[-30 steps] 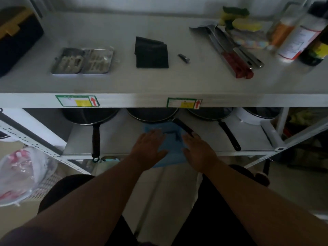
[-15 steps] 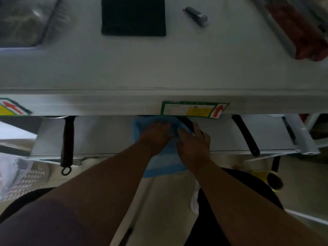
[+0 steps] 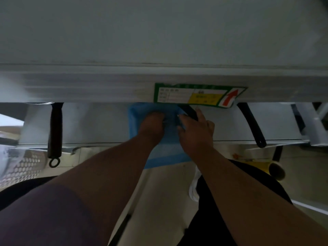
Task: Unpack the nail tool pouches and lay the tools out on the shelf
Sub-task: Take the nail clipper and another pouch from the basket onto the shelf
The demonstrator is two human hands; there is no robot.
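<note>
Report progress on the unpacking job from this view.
Done: nothing to confirm; the visible part of the upper shelf is bare. In hand: the left hand and right hand are both on a blue pouch at the lower shelf's edge. Left: no tools are visible out of it yet.

Blue pouch [image 3: 165,155] lies flat, overhanging the lower shelf [image 3: 99,125] edge

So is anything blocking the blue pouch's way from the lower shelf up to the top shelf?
Yes. The blue pouch lies under both hands, its far end tucked beneath the top shelf's front lip. A black pan handle crosses its far right corner. It must slide toward the person before it can lift.
</note>
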